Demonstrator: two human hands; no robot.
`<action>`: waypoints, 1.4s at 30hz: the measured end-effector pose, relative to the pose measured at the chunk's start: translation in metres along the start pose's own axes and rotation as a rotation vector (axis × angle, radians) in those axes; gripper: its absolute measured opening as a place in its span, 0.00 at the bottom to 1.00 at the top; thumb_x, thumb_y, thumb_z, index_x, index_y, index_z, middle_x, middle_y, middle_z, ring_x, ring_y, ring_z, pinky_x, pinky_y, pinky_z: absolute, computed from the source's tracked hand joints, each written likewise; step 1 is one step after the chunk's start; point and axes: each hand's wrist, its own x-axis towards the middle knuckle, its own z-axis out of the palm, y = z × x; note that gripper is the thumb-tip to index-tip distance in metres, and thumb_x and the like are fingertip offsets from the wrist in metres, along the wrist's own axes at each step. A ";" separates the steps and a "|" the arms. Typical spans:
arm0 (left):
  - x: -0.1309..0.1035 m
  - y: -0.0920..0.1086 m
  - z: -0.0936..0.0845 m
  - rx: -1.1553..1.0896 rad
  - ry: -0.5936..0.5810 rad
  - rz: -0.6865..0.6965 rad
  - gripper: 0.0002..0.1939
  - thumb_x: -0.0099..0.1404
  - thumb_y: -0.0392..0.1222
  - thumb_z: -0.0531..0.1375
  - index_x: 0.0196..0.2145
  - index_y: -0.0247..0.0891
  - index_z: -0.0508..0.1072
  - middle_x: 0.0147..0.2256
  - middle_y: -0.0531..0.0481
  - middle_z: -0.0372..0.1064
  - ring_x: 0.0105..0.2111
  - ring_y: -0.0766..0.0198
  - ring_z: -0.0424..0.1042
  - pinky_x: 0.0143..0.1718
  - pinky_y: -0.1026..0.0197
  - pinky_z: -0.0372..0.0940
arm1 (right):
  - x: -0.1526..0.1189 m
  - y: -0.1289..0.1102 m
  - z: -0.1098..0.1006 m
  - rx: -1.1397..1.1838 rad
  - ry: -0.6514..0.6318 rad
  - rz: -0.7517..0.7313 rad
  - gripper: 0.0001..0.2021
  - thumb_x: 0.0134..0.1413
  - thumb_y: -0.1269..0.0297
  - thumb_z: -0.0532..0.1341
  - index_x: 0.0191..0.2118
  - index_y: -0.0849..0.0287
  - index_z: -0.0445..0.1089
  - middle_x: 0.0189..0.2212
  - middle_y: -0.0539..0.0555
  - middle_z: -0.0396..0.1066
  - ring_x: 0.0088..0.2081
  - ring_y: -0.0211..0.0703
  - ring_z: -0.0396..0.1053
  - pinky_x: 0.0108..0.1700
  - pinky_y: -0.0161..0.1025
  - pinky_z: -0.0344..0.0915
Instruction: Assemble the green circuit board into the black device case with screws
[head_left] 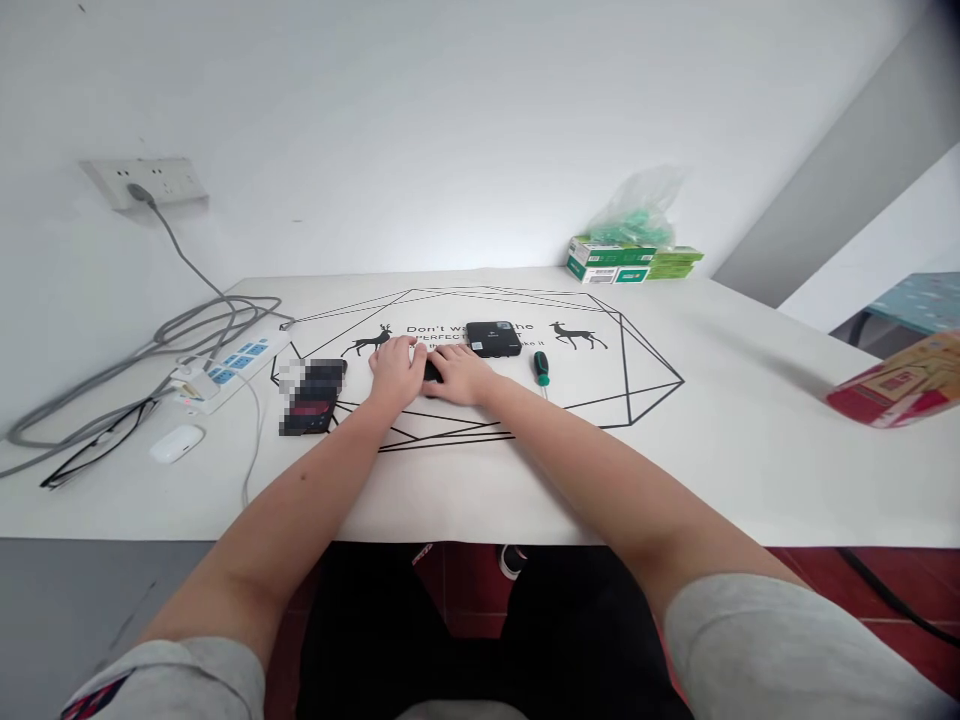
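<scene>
Both hands meet at the middle of the white table, on either side of a small black object [433, 372] that is mostly covered by fingers; its kind cannot be made out. My left hand [397, 368] closes on its left side, with fingers bent. From the right, my right hand [461, 374] lies over it with fingers curled on its edge. Just beyond my right hand sits a flat black box [493, 339] with small light labels. A screwdriver [541, 369] with a green and black handle lies to the right, its shaft towards me.
Left of my hands are a dark phone [326, 385], partly pixelated, a power strip [238, 365] with coiled grey cable, a white earbud case [177, 443] and glasses [101, 445]. Green-and-white boxes [611, 260] under a plastic bag [637, 212] stand back right. A red-yellow package [896, 385] is far right.
</scene>
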 end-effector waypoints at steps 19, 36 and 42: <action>-0.021 0.010 0.011 -0.466 -0.472 0.367 0.66 0.63 0.61 0.72 0.82 0.39 0.38 0.79 0.33 0.40 0.80 0.40 0.43 0.78 0.41 0.49 | -0.051 0.029 -0.015 1.383 0.068 0.145 0.55 0.44 0.40 0.75 0.73 0.39 0.46 0.72 0.60 0.57 0.70 0.58 0.66 0.66 0.56 0.73; -0.031 0.030 0.002 -0.132 -0.652 0.529 0.51 0.63 0.68 0.70 0.77 0.51 0.62 0.77 0.40 0.54 0.75 0.32 0.52 0.75 0.29 0.46 | -0.066 0.108 -0.061 0.090 0.001 0.852 0.34 0.59 0.41 0.69 0.59 0.65 0.74 0.57 0.78 0.75 0.55 0.73 0.77 0.51 0.61 0.76; -0.030 0.029 0.003 -0.096 -0.673 0.546 0.48 0.64 0.69 0.67 0.76 0.49 0.63 0.77 0.39 0.53 0.75 0.32 0.51 0.74 0.28 0.45 | -0.062 0.101 -0.052 0.181 0.025 0.758 0.30 0.54 0.58 0.72 0.61 0.62 0.71 0.48 0.69 0.80 0.36 0.57 0.81 0.41 0.53 0.78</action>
